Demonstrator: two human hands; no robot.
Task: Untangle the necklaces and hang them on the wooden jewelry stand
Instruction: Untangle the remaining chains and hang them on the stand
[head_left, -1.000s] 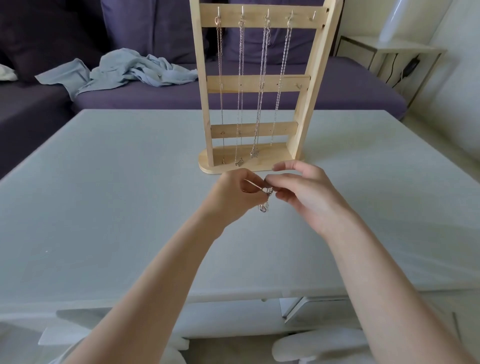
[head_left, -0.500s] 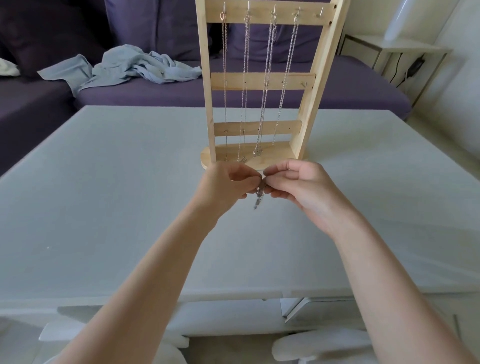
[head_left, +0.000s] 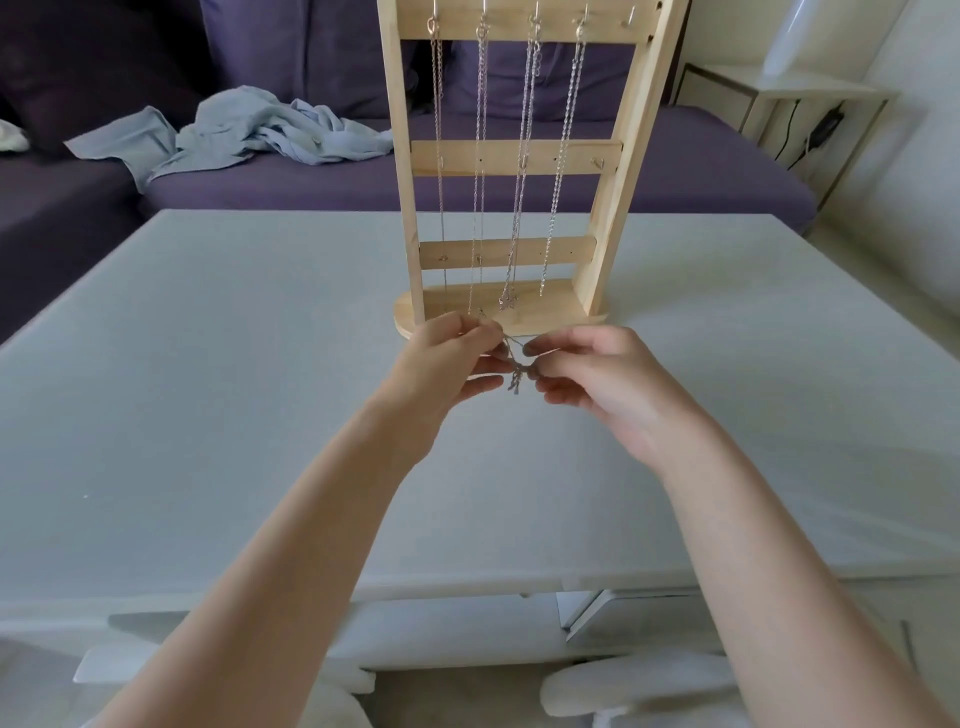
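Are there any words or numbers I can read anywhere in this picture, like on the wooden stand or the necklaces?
No, there is nothing to read here.
The wooden jewelry stand: plain wood, no words or numbers.
The hanging necklaces and the tangled chain held between the left hand and right hand: no tags or labels visible.
The table and the blue cloth: no print.

Both arms extended forward; left hand (head_left: 441, 369) and right hand (head_left: 597, 384) fingertips pinched, nearly touching.
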